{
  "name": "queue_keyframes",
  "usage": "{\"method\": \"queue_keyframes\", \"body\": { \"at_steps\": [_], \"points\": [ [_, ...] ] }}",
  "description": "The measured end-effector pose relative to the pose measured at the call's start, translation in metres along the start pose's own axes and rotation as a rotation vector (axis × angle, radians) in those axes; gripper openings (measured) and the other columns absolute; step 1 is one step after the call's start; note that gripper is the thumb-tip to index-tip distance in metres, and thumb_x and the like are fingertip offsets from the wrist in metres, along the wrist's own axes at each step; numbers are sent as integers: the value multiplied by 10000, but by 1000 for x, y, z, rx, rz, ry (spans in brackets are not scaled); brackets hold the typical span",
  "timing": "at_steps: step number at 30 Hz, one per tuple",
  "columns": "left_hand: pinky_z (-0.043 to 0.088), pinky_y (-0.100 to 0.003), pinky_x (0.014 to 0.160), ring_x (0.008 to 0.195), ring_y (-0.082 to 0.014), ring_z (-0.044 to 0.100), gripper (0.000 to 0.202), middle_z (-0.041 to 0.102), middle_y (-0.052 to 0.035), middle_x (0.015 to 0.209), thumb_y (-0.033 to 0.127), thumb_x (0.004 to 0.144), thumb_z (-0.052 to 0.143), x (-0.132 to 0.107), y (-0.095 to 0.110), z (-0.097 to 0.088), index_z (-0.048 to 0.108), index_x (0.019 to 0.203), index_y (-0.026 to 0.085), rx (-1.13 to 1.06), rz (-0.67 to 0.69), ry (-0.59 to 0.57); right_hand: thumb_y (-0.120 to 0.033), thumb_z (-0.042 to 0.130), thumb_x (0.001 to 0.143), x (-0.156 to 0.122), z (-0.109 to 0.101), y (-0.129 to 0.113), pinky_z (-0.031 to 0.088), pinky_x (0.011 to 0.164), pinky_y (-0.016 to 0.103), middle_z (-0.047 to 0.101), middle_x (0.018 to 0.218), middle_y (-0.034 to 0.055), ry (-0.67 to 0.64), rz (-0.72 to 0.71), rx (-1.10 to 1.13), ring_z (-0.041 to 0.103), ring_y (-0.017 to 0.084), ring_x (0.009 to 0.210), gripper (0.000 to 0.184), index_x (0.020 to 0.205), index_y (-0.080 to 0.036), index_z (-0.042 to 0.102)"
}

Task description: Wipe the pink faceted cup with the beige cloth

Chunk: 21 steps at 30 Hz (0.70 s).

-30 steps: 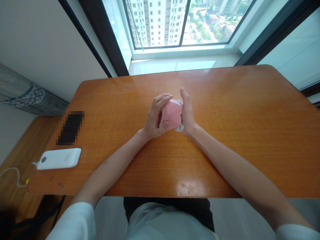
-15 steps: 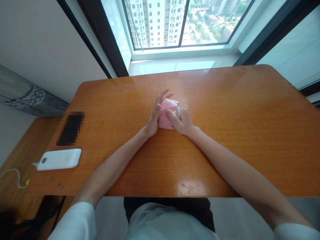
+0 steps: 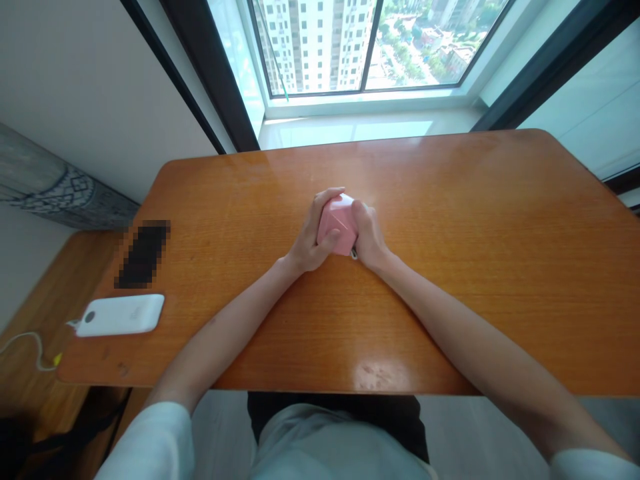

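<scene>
A pink faceted plastic object sits between my hands near the middle of the orange wooden table. My left hand wraps its left side, with the fingers curled over the top. My right hand presses against its right side. A small white part shows at its lower right edge, and the hands hide the rest of that part.
A pixelated dark phone and a white power bank lie at the table's left. A thin cable runs from the power bank to the wooden floor. A large window stands beyond the far edge.
The pink object has turned in my hands. My right fingers have moved off its front, and both hands now cup it closely. The white part is mostly covered.
</scene>
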<state>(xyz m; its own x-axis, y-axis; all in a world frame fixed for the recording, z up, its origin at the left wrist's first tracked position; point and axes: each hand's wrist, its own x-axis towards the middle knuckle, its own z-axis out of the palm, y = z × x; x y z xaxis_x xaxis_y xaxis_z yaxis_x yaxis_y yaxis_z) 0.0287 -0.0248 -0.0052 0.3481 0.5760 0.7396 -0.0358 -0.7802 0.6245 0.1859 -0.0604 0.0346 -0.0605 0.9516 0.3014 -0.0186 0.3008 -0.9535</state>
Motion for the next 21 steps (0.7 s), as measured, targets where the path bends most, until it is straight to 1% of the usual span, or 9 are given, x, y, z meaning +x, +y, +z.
{"method": "queue_keyframes", "body": {
  "at_steps": [2, 4, 5, 7, 11, 15, 18, 19, 21],
  "points": [
    [575, -495, 1195, 1316, -291, 698, 693, 657, -112, 1495, 761, 1109, 428, -1, 0, 1, 480, 1611, 287, -131, -152, -10, -797, 601, 999, -3, -4, 5, 312, 566, 362, 425, 553, -22, -30, -204, -310, 365, 141, 541, 668, 628, -263, 448],
    [603, -459, 1125, 1225, -271, 737, 623, 714, -98, 1404, 699, 1131, 397, -1, 1, 1, 523, 1564, 269, -263, -266, -26, -708, 642, 983, -5, -6, 10, 271, 584, 372, 425, 548, -14, -55, -395, -552, 339, 137, 547, 629, 612, -261, 403],
    [609, -444, 1102, 1195, -264, 748, 597, 735, -92, 1365, 672, 1134, 400, -1, 2, 1, 544, 1542, 261, -315, -302, -33, -667, 637, 986, -6, -6, 13, 263, 592, 375, 433, 549, -9, -54, -454, -624, 340, 141, 552, 601, 611, -261, 399],
    [611, -424, 1078, 1168, -259, 760, 573, 761, -83, 1326, 649, 1126, 438, 0, 4, 0, 581, 1512, 251, -374, -348, -39, -602, 603, 1009, -7, -6, 19, 262, 598, 378, 443, 546, -2, -29, -509, -693, 345, 149, 551, 558, 614, -262, 404],
    [602, -437, 1103, 1195, -280, 757, 617, 769, -90, 1378, 693, 1108, 476, 2, 8, -2, 605, 1516, 248, -337, -403, -56, -527, 586, 1038, -8, -6, 28, 273, 589, 376, 448, 542, -7, 6, -540, -667, 355, 156, 529, 515, 626, -270, 413],
    [592, -483, 1164, 1249, -308, 750, 691, 762, -98, 1439, 750, 1102, 466, 3, 12, -4, 590, 1563, 251, -294, -400, -79, -556, 624, 1023, -9, -8, 27, 281, 586, 369, 440, 539, -19, 28, -504, -561, 354, 151, 526, 542, 611, -268, 419],
    [551, -526, 1253, 1366, -334, 717, 755, 680, -124, 1588, 788, 1102, 450, 3, 11, -5, 548, 1628, 255, -252, -306, -94, -582, 611, 1039, -11, -9, 21, 272, 568, 362, 407, 518, -29, 21, -459, -456, 333, 135, 506, 597, 583, -262, 398],
    [524, -543, 1292, 1433, -348, 684, 788, 623, -134, 1658, 805, 1094, 460, 3, 9, -5, 512, 1663, 261, -230, -254, -105, -597, 593, 1056, -11, -9, 18, 267, 554, 357, 395, 513, -33, 22, -418, -411, 327, 129, 496, 617, 579, -261, 393],
    [467, -574, 1353, 1561, -374, 587, 881, 495, -143, 1770, 849, 1065, 492, 3, 4, -5, 407, 1738, 287, -162, -140, -132, -647, 578, 1073, -11, -6, 13, 278, 525, 340, 413, 530, -36, 62, -263, -245, 352, 125, 494, 629, 598, -257, 443]
  ]
}}
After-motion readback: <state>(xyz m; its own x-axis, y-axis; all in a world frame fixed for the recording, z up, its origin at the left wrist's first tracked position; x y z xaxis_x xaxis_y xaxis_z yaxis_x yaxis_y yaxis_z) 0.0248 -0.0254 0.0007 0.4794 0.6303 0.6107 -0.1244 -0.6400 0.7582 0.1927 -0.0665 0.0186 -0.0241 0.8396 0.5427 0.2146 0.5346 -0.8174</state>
